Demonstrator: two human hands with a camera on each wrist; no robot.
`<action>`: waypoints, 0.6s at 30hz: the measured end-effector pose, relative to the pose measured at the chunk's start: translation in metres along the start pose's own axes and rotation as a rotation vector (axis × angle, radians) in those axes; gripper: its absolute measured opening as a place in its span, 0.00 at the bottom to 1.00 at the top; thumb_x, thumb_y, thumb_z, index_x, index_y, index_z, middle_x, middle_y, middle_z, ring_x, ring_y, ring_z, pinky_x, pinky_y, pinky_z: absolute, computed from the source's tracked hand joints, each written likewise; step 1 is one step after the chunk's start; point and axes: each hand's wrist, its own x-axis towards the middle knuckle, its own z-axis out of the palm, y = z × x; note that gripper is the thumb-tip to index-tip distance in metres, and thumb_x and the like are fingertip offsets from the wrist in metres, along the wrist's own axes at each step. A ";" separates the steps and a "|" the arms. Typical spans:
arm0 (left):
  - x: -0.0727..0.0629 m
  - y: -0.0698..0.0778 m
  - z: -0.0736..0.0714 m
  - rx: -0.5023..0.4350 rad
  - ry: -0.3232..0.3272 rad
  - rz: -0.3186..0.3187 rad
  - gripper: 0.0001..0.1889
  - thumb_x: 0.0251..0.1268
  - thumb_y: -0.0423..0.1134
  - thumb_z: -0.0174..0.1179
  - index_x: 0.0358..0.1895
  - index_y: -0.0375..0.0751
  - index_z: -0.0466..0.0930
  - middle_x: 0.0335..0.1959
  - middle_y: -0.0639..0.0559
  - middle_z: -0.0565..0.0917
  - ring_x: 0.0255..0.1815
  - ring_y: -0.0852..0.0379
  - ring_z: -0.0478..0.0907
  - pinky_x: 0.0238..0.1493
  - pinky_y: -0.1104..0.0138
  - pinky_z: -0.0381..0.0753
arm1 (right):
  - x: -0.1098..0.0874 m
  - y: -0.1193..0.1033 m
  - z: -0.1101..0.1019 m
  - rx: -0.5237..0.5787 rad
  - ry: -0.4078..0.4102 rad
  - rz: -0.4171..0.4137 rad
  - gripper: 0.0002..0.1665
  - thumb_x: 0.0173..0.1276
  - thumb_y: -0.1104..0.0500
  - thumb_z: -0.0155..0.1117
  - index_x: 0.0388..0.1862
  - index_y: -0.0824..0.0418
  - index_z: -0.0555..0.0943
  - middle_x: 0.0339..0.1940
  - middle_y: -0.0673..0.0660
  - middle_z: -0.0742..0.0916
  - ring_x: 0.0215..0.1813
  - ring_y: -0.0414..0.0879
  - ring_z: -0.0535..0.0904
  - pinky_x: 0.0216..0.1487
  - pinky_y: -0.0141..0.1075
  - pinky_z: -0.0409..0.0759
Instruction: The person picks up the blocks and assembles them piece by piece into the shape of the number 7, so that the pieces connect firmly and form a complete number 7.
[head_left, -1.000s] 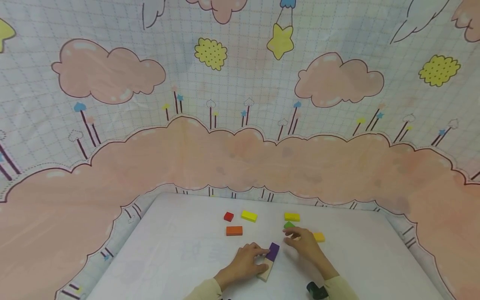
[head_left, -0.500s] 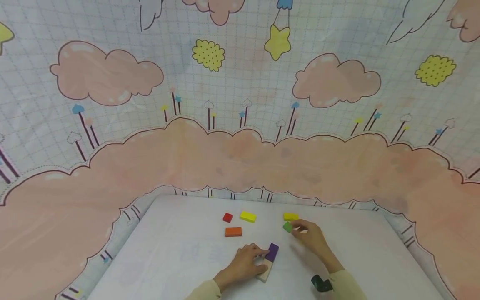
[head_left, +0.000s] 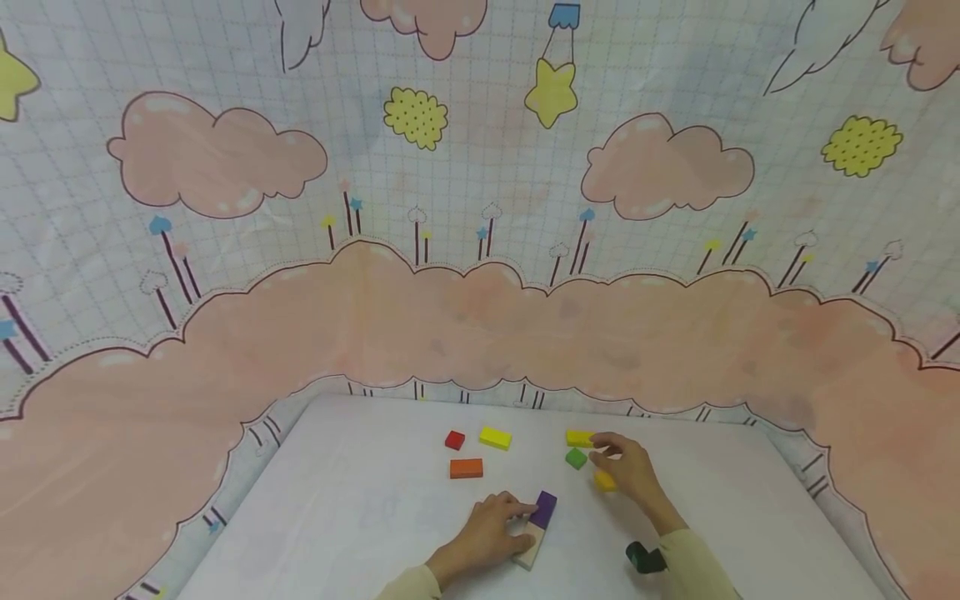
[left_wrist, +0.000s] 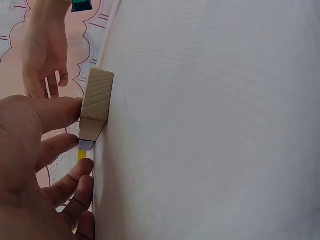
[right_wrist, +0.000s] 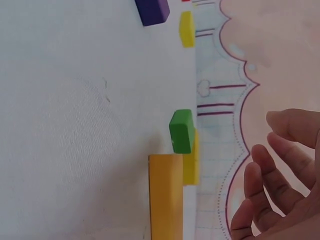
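On the white tabletop, a purple block [head_left: 546,507] and a plain wooden block [head_left: 530,547] lie end to end in a slanted line. My left hand [head_left: 483,533] touches them from the left, index fingertip at the purple block and thumb against the wooden one. The left wrist view shows the wooden block [left_wrist: 97,97] beside the thumb. My right hand [head_left: 630,473] hovers with bent, spread fingers and nothing between them. Close to its fingertips sit a green block [head_left: 576,458], a yellow block [head_left: 579,438] and an orange-yellow block [head_left: 603,481], partly hidden by the hand.
Further left are a red block [head_left: 454,440], another yellow block [head_left: 496,438] and an orange block [head_left: 467,468]. A dark green device [head_left: 645,557] is at the right wrist. A patterned cloth [head_left: 465,325] hangs behind the table.
My right hand has shifted rightward off the green block, which now shows whole. The orange-yellow block, hidden half a second ago, shows again left of the hand. My left hand stays in place.
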 end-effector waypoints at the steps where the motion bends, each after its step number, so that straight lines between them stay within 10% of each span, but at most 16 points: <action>1: 0.000 0.000 0.000 0.003 0.002 0.000 0.23 0.61 0.50 0.66 0.61 0.59 0.80 0.47 0.60 0.79 0.48 0.60 0.71 0.51 0.63 0.69 | 0.001 0.001 0.000 0.001 -0.003 0.004 0.17 0.64 0.62 0.67 0.52 0.61 0.83 0.48 0.60 0.87 0.47 0.51 0.81 0.44 0.34 0.78; 18: 0.000 -0.001 0.001 -0.015 0.007 0.009 0.23 0.61 0.49 0.66 0.61 0.60 0.80 0.47 0.60 0.79 0.49 0.60 0.71 0.52 0.62 0.69 | 0.016 0.017 0.005 -0.002 0.008 0.095 0.19 0.67 0.60 0.64 0.56 0.64 0.80 0.55 0.65 0.84 0.53 0.57 0.79 0.55 0.49 0.79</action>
